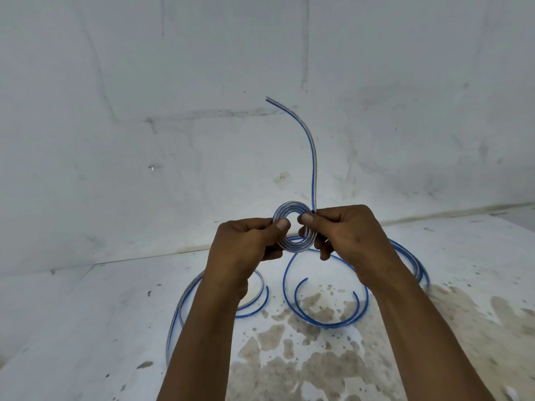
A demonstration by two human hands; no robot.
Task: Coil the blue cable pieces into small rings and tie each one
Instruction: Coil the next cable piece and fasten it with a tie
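The person is holding a small coiled ring [293,227] of blue-and-clear cable up in front of a whitewashed wall [144,111], so the step in hand looks like the end of coiling and the start of tying. The left hand [249,244] is pinching the ring's left side, thumb pressing on the front of the turns and fingers curling behind; the right hand [344,230] is pinching the right side the same way, at the point where the free tail [312,157] is leaving the coil. That tail is standing up stiffly from the ring and bending over to the left at its cut tip. The next move probably calls for bringing this tail down and passing it through the ring's centre while one hand is keeping the turns flat together, since the cable looks springy and could unwind. The ring is showing several tight, flat turns. Below, more blue cable pieces [327,314] are lying in loose open curves on the stained white floor [318,371].
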